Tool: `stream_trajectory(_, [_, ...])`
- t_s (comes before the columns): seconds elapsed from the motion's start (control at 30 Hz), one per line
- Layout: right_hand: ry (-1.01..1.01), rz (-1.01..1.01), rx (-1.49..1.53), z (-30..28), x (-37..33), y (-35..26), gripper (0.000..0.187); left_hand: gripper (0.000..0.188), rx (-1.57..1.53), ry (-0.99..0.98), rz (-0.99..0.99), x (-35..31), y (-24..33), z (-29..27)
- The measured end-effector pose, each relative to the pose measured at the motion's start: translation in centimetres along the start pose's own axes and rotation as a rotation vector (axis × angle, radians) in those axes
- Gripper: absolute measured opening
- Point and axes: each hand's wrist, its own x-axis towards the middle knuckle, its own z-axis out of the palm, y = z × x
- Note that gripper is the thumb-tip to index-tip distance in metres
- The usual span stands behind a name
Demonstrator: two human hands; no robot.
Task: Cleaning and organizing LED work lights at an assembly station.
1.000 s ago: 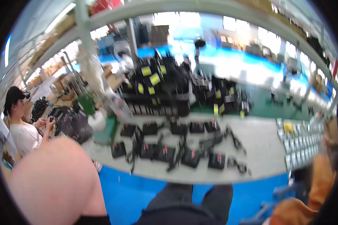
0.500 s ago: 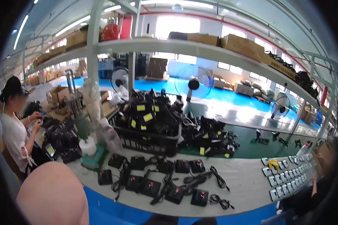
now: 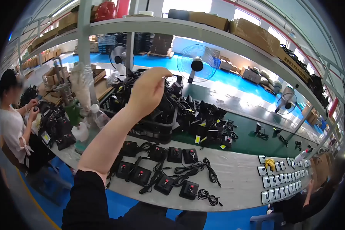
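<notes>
I log the left hand (image 3: 147, 92) raised over the crate (image 3: 161, 135), its forearm crossing the bench (image 3: 237, 176) from the lower left. Fingers curl in, so the grip looks mostly closed; whether it has hold of anything from the heap (image 3: 166, 104) I cannot tell, as the tips merge with dark parts behind. The heap's black units lie inside the crate, cables tangled; I judge its walls keep the pile from spreading. Nearer, boxes (image 3: 164, 184) lie in two rough rows, red parts up, probably so each can be seen and reached singly; their cables (image 3: 188, 168) lie bunched beside and between them, likely to save room.

Hidden: right hand, out of view; the crate's near left, behind the forearm, perhaps some boxes too, count uncertain. Pale pieces (image 3: 277, 179) at right too small to identify; the co-worker (image 3: 309, 186) there fades into the dark rim
</notes>
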Motion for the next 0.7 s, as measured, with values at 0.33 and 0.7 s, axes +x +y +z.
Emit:
stream_trajectory(0.33, [-0.274,0.656,0.455,4.2,6.6,-5.4,0.024,0.022,0.809,-0.954,0.09,-5.0,-14.9,15.2])
stream_trajectory(0.7, [-0.34,0.921,0.774,5.8,3.3,-5.9,0.018,0.091,0.15,-0.94,-0.369,3.3,-12.3,5.3])
